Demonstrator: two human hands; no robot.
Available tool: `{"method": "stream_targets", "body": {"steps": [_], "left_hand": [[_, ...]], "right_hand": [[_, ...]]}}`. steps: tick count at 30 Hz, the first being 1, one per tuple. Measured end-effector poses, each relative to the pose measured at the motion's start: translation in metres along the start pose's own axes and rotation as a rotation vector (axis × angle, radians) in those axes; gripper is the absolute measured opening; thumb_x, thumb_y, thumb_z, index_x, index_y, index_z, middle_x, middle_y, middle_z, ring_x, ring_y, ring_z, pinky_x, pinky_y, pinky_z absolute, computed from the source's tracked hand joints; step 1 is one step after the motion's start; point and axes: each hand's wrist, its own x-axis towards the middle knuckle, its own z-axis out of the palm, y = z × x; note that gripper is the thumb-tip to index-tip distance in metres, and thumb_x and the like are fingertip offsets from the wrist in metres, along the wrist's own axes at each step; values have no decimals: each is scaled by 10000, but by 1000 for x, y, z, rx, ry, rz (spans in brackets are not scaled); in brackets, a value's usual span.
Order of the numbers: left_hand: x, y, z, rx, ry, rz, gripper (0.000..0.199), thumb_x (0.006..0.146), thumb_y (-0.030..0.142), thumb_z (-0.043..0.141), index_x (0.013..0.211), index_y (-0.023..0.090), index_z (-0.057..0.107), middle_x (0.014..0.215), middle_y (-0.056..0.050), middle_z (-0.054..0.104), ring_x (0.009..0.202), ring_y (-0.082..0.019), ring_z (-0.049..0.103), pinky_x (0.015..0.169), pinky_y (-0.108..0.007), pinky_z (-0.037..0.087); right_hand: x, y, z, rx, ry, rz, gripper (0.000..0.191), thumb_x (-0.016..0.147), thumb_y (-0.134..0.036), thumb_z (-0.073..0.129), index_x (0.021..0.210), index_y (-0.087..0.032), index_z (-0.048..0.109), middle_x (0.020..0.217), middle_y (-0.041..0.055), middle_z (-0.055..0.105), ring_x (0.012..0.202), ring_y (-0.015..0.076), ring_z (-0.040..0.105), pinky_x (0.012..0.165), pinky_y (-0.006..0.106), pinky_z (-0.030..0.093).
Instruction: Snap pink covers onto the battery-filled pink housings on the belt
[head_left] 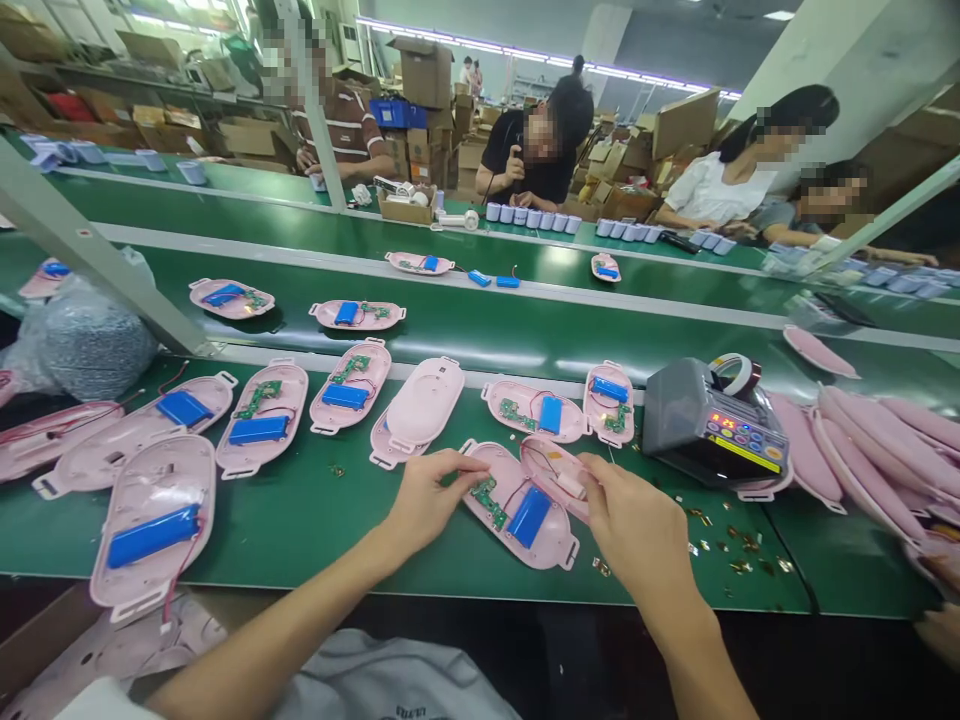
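In front of me an open pink plastic shell (556, 512) lies on the green bench, holding a blue battery pack (529, 517) and a green circuit board (489, 503). The thumb and forefinger of my left hand (435, 498) are pinched together at the shell's upper left end, by the board; what they grip is too small to make out. My right hand (637, 520) grips a smaller pink cover (553, 468) by its right end, tilted over the shell's far edge. Thin red wires run between the parts.
Several similar shells (262, 415) with batteries lie to the left and behind. A grey tape dispenser (712, 425) stands at right, with tape scraps (742, 560) before it and stacked pink covers (870, 450) beyond. Co-workers (536, 150) sit across the line. A metal post (97, 250) slants at left.
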Motion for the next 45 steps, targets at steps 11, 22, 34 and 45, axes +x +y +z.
{"method": "stream_targets", "body": {"steps": [11, 22, 34, 45], "left_hand": [[10, -1, 11, 262, 270, 293, 138, 907, 205, 644, 839, 237, 760, 1200, -87, 567, 1173, -239, 538, 969, -449, 518], [6, -14, 19, -288, 249, -124, 159, 820, 227, 712, 965, 194, 656, 1075, -81, 689, 839, -171, 682, 771, -351, 583], [12, -12, 13, -580, -1, -497, 253, 674, 330, 777, 755, 141, 629, 694, 11, 659, 631, -129, 592, 605, -229, 463], [11, -13, 7, -400, -106, -417, 239, 767, 348, 668, 875, 134, 658, 736, 11, 633, 672, -132, 563, 625, -223, 437]], "right_hand": [[33, -35, 2, 336, -176, -184, 317, 899, -355, 426, 976, -261, 719, 805, 5, 728, 693, 182, 638, 639, 285, 386], [42, -34, 14, 363, -239, -122, 363, 856, -416, 432, 979, -271, 742, 899, 16, 748, 775, 207, 677, 677, 314, 438], [54, -57, 29, 198, -194, -223, 268, 855, -446, 565, 938, -219, 681, 913, 43, 723, 802, 223, 653, 655, 308, 410], [52, -46, 47, 346, -162, -399, 268, 914, -270, 470, 1006, -144, 688, 994, 94, 725, 834, 214, 670, 734, 319, 492]]}}
